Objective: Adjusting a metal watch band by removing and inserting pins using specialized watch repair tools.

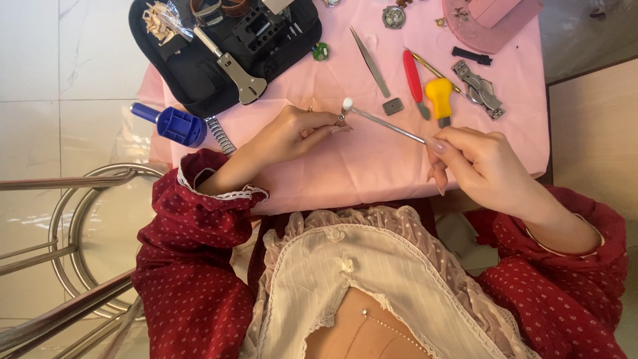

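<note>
1. head view: the right hand (482,163) pinches the near end of a thin silver metal rod with a small white tip (382,120), thumb and forefinger closed on it, the other fingers curled below.
2. the rod slants up and to the left above the pink cloth-covered counter (372,166); its white tip ends just beside the fingertips of the left hand.
3. the left hand (292,133) rests on the cloth with its fingers drawn together around something tiny; what it is cannot be told. a ring shows on one finger.
4. both arms wear dark red dotted sleeves with white lace cuffs.
5. beyond the hands, on the cloth, lie a small grey square piece (393,106), long silver tweezers (370,61), a red-handled tool (413,73) and a yellow-handled screwdriver (439,97), close together.
6. to the right of those lies a silver metal watch band (480,88).
7. at the far left an open black tool case (199,66) lies partly on the counter, with a blue plastic tool (174,124) just in front of it.
</note>
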